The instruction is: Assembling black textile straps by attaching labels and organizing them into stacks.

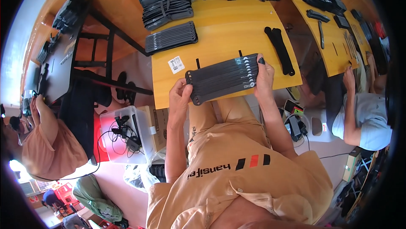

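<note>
Between my hands, over the front edge of the yellow table [224, 22], is a fanned stack of black straps [222, 79] with rounded, holed left ends and small white prints near the right ends. My left hand [181, 94] grips the left end, thumb on top. My right hand [265, 74] is closed round the right end, its thumb with a dark nail on top. Two small black strips [197, 63] show just beyond the stack. A white printed label [176, 64] lies to the left. Farther right lie a few loose black straps [280, 51].
At the back left are a fanned strap pile [171, 37] and a tied bundle [165, 8]. Co-workers sit at a dark table [63, 55] on the left and another yellow table [315, 22] on the right. A clear bin [144, 134] with cables stands lower left.
</note>
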`<state>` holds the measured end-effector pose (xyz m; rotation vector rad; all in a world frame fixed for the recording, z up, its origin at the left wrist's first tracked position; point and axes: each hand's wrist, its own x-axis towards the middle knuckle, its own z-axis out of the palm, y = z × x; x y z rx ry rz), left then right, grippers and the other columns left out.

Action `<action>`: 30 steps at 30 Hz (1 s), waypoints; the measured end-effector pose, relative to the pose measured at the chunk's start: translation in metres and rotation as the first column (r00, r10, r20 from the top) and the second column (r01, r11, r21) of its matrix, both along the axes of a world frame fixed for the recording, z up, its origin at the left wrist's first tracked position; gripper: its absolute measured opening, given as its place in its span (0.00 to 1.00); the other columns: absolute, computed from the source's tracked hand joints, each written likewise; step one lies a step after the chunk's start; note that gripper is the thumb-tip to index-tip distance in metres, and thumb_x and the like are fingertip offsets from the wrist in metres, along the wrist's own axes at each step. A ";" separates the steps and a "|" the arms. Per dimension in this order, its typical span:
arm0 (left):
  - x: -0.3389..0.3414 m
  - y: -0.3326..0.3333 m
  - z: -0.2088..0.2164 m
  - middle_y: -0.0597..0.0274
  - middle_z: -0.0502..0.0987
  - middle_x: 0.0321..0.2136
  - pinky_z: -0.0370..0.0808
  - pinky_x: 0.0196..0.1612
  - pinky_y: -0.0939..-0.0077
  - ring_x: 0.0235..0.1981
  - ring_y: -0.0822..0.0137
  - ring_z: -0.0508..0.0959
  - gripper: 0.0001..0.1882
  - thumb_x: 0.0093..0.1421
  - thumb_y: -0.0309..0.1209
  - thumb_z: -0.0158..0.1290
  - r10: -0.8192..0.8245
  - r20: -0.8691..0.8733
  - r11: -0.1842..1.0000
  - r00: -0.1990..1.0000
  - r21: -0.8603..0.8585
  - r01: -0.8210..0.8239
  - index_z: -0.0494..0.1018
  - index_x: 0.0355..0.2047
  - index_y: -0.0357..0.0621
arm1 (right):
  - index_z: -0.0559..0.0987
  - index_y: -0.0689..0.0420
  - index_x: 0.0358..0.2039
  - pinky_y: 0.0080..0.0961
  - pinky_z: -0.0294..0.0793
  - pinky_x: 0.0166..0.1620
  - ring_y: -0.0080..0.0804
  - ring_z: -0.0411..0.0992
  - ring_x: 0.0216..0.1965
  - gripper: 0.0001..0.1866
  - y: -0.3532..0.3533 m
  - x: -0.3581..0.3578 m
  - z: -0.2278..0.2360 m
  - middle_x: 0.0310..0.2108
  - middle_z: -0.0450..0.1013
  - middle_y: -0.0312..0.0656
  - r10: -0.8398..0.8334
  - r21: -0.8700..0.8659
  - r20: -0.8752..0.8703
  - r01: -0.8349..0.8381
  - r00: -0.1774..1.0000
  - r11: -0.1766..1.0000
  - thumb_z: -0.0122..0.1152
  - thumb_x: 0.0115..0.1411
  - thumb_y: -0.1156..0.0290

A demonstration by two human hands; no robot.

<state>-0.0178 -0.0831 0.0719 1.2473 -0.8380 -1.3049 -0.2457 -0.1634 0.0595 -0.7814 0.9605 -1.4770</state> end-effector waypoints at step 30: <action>-0.007 -0.002 0.022 0.62 0.73 0.42 0.73 0.43 0.70 0.41 0.66 0.75 0.23 0.58 0.40 0.51 0.238 -0.616 0.952 0.751 0.300 -0.055 0.63 0.51 0.43 | 0.77 0.58 0.33 0.25 0.70 0.28 0.35 0.70 0.28 0.23 0.029 0.024 0.043 0.26 0.70 0.41 -0.499 -0.689 -0.635 -0.724 0.590 0.021 0.55 0.54 0.47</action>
